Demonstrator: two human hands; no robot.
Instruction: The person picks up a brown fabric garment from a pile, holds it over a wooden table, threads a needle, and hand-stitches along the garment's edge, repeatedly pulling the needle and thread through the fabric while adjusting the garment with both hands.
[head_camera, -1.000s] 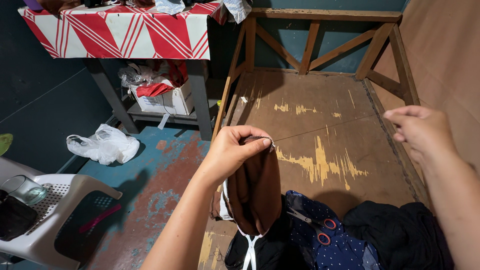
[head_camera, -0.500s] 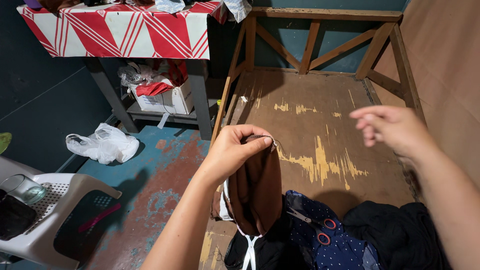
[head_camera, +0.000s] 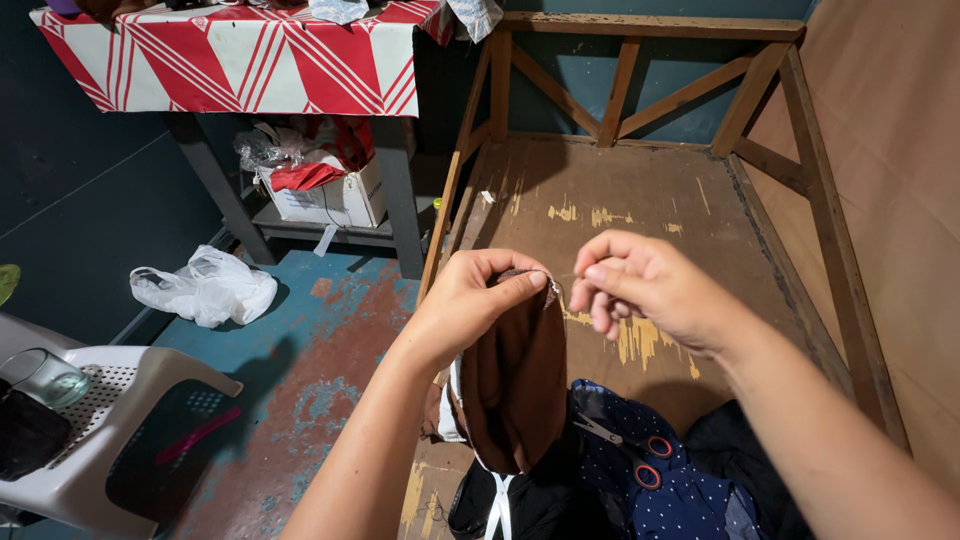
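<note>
My left hand (head_camera: 470, 300) pinches the top edge of a brown garment (head_camera: 515, 375), which hangs down from my fingers. A small metal fastener (head_camera: 553, 289) shows at that edge. My right hand (head_camera: 645, 285) is close beside it, thumb and forefinger pinched together at the fastener; a needle and thread are too thin to make out. Below lie a navy dotted cloth (head_camera: 660, 495) with red-handled scissors (head_camera: 630, 450) on it, and black cloth (head_camera: 520, 505) with a white strap.
A worn wooden platform (head_camera: 640, 200) with a railed frame (head_camera: 650, 90) is under my hands. To the left are a red-and-white covered table (head_camera: 240, 60), a box under it (head_camera: 335, 195), a plastic bag (head_camera: 205, 285) and a white plastic chair (head_camera: 110, 420) holding a glass.
My right hand has swung from far out on the right, where it drew a thread taut, back in to the edge of the brown garment. My left hand has stayed still.
</note>
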